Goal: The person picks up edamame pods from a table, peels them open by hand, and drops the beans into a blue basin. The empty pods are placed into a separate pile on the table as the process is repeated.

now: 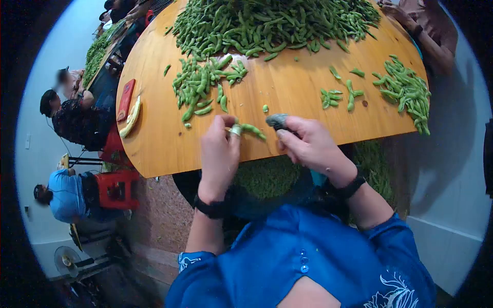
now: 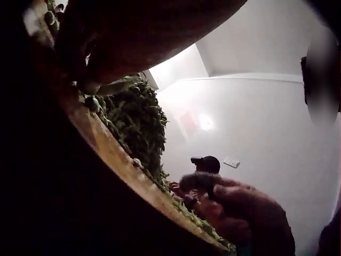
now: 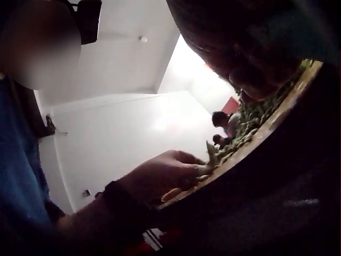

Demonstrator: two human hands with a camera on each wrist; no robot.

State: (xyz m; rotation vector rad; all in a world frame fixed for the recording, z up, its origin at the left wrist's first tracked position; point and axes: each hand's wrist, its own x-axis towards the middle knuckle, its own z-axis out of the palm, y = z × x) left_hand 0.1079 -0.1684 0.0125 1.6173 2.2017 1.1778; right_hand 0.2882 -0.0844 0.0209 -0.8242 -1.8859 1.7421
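Observation:
My left hand pinches a green pod between thumb and fingers, just above the wooden table's near edge. A whitish wrap shows at the thumb tip. My right hand, to the right, has a dark grey covering at its index fingertip; its fingers are curled, and no pod shows in it. A small pale green bean lies on the table between the hands. In the right wrist view the left hand holds its fingertips together at the pod.
A big pod heap covers the table's far side. Smaller piles lie at left and right. A red phone lies at the left edge. Below the near edge is a container of pods. Other people sit at left; one person is at far right.

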